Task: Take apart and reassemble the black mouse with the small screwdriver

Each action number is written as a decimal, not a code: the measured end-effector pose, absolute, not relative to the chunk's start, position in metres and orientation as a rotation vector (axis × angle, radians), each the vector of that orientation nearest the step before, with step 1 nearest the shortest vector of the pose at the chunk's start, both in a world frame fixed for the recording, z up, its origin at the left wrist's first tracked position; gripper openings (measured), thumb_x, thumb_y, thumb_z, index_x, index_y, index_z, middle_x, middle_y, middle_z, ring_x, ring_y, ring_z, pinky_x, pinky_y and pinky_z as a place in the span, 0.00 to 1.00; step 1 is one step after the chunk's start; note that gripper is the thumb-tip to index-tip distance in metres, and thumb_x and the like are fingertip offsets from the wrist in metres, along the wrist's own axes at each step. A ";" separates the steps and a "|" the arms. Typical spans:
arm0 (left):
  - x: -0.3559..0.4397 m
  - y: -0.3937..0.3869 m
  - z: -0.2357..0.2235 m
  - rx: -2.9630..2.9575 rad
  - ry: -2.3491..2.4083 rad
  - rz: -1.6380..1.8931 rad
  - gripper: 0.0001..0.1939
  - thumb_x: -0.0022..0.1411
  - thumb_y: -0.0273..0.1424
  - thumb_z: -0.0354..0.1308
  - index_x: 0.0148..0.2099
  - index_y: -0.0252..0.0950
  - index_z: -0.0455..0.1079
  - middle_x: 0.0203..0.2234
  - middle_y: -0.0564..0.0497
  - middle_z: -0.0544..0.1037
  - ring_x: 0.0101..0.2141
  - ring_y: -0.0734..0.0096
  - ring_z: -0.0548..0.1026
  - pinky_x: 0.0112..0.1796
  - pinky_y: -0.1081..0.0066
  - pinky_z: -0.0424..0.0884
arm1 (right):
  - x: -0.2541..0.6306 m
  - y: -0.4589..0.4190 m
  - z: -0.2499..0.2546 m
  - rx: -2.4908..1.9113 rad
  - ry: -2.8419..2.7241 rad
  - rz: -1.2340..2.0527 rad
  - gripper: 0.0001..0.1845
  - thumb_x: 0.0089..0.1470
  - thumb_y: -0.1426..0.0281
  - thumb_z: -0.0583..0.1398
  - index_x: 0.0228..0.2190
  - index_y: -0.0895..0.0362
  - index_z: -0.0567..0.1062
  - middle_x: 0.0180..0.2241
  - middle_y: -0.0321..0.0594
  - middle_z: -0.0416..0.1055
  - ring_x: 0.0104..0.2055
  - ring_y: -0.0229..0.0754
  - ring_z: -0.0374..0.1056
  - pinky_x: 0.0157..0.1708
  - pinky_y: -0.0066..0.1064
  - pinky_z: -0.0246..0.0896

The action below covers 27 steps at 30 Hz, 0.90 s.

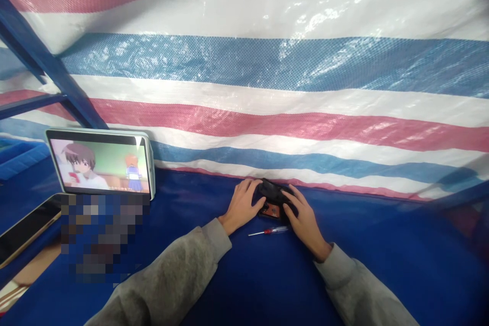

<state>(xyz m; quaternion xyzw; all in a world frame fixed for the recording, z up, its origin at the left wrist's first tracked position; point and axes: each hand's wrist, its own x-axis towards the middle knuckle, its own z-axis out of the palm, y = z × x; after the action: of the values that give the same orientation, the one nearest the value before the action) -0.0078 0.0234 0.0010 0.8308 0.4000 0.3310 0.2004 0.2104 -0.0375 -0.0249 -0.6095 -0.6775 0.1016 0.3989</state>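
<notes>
A black game controller shell [274,191] lies near the back edge of the blue surface, between my two hands. Part of a reddish-brown circuit board [270,210] shows at its near side. My left hand [243,205] grips the left end of the shell, thumb in front and fingers behind. On the right end, my right hand [301,216] holds it with curled fingers, the thumb near the board. Just in front of the board rests a small screwdriver [268,232] with a red and clear handle, its tip to the left; neither hand touches it.
A tablet [101,163] playing a cartoon stands at the left, beside a phone [32,224]. Behind it runs a blue metal frame [57,71]. A striped plastic sheet [275,61] hangs along the back. A blue tray [23,155] sits far left. One patch is pixelated.
</notes>
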 end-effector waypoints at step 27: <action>-0.012 0.018 0.002 2.603 0.760 1.104 0.11 0.65 0.30 0.56 0.49 0.36 0.70 0.51 0.41 0.71 0.58 0.53 0.65 0.58 0.50 0.61 | 0.193 -0.050 -0.012 -1.388 -1.785 -0.043 0.18 0.60 0.67 0.57 0.51 0.53 0.72 0.60 0.49 0.61 0.63 0.55 0.57 0.59 0.57 0.57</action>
<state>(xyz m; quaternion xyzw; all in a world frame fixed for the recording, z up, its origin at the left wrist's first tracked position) -0.0117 0.0184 0.0020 0.8839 0.2580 0.3751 0.1068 0.1927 -0.0503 -0.0125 -0.5553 -0.7140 -0.0174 0.4260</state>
